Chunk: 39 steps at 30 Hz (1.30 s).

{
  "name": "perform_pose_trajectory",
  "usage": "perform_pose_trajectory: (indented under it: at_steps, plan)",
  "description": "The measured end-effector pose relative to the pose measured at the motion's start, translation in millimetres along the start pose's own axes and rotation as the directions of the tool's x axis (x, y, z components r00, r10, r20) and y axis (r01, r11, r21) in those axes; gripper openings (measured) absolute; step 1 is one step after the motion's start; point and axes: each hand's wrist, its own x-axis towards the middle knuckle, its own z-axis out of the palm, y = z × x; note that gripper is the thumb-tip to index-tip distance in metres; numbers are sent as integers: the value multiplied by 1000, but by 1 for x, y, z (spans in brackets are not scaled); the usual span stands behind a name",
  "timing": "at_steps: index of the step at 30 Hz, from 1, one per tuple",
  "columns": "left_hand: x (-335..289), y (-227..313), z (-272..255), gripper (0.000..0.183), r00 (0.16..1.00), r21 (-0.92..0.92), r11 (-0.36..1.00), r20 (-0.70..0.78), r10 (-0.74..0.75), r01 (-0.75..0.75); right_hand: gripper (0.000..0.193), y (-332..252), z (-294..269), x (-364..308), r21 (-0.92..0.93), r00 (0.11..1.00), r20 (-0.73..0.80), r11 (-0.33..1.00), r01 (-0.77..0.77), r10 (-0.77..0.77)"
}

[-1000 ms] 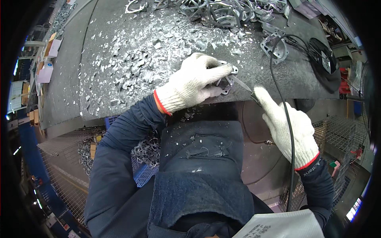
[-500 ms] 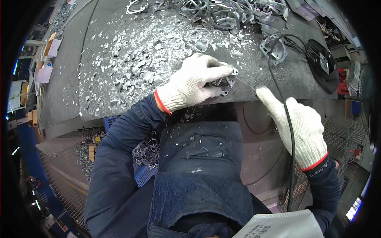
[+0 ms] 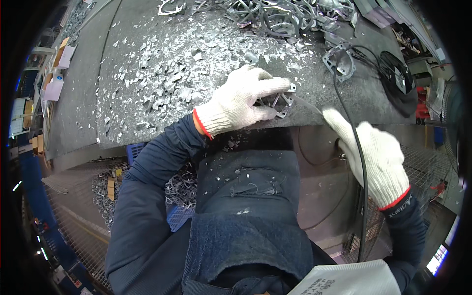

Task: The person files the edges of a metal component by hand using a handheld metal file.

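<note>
My left hand, in a white knitted glove with a red cuff, pinches a small silver metal frame at the near edge of the dark worktable. My right hand, gloved alike, is closed around a tool with a thin metal blade; the fingers hide its handle. The forefinger lies along the tool, and the blade's far end meets the right side of the frame. A black cable passes in front of my right hand.
Silver metal flakes litter the worktable. At the back are heaped metal frames, with another metal frame lying to the right. A black device sits by the right edge. Below left, a wire basket stands beside my arm.
My right hand has shifted slightly to the right and down, and the blade looks blurred. The left hand keeps its hold, with the frame tilted a little differently.
</note>
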Motion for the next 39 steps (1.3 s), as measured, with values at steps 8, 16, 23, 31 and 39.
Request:
perform_pose_trajectory:
  at_steps: [8, 16, 23, 31, 39]
  plan:
    - [-2, 0, -2, 83, 999, -32, 999, -40, -23, 21, 115, -29, 57, -33, 822, 845, 413, 260, -506, 339]
    - [4, 0, -13, 57, 967, -322, 915, 6, -255, 244, 106, -93, 107, -39, 811, 790, 526, -467, -353, 316]
    - [-2, 12, -15, 44, 805, -898, 314, 69, -590, 308, 102, -103, 114, -39, 789, 791, 537, -506, -348, 294]
    - [-17, 33, -12, 39, 553, -969, -166, 241, -798, 182, 103, -115, 120, -34, 823, 837, 493, -440, -360, 238]
    - [-8, 57, -18, 38, 553, -965, -92, 218, -804, 247, 101, -124, 119, -37, 839, 846, 486, -390, -380, 221]
